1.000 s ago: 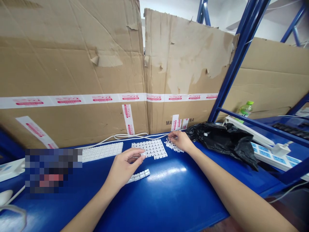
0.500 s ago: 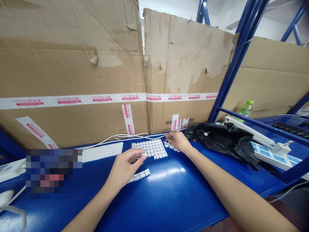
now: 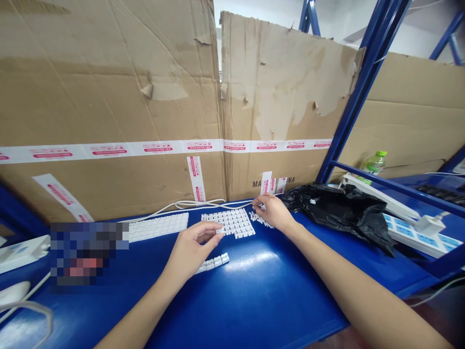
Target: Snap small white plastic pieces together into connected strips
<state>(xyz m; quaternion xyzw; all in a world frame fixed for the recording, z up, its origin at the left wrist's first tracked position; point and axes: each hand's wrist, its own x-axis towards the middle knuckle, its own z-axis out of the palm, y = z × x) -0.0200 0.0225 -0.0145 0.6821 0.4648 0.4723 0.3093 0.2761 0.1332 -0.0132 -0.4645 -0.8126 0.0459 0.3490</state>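
My left hand [image 3: 196,246] is closed, with a small white plastic piece [image 3: 219,230] pinched between thumb and fingertips. It hovers at the front of a block of similar white pieces [image 3: 238,222] laid in tight rows. A short row of larger-looking white pieces [image 3: 218,261] lies on the blue tabletop [image 3: 254,300], partly hidden by that hand. My right hand [image 3: 274,211] reaches down to a loose heap of small white parts [image 3: 262,220], fingertips bent together among them. Whatever those fingers hold is too small to make out.
A white keyboard [image 3: 160,227] sits at the left, behind a blurred-out patch. White cable [image 3: 181,206] runs along the cardboard [image 3: 163,179]. To the right are a black plastic bag [image 3: 337,208], a power strip [image 3: 421,235] and a blue rack post [image 3: 358,102].
The view has shifted slightly, so everything sits a little farther right. My right fingertips have curled down onto the loose heap. My left hand keeps its pinch on the white piece.
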